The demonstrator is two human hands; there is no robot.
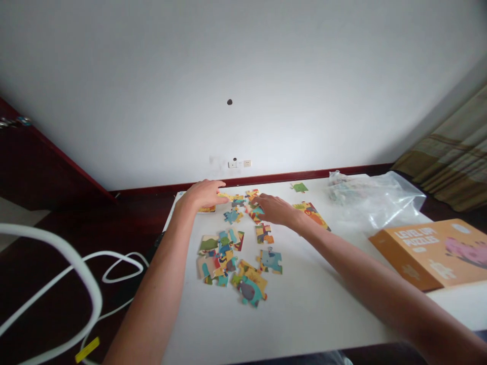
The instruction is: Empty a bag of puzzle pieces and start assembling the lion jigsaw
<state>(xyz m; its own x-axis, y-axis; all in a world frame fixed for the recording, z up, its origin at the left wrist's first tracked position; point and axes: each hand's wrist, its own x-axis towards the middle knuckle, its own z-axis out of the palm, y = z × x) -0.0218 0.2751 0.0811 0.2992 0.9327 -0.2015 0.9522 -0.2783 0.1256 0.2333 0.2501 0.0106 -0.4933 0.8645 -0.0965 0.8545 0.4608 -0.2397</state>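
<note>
My left hand (204, 193) is at the far left of the white table (304, 314). Its index finger and thumb are apart, and a yellow puzzle piece (223, 195) shows beside the thumb. Across from it, my right hand (274, 209) bends its fingers down onto a teal and green puzzle piece (255, 214); the fingertips are partly hidden. Between the hands lie joined colourful pieces (239, 201). Just nearer is a loose blue piece (231, 216), with a red and yellow piece (264, 233) to its right.
A pile of pieces (220, 256), an elephant piece (271, 260) and a joined animal section (249, 285) lie nearer. Right of my hand are an orange-red section (314, 215), a green piece (299, 187), a plastic bag (376, 197) and an orange puzzle box (433, 253). White cable (91, 289) loops at left.
</note>
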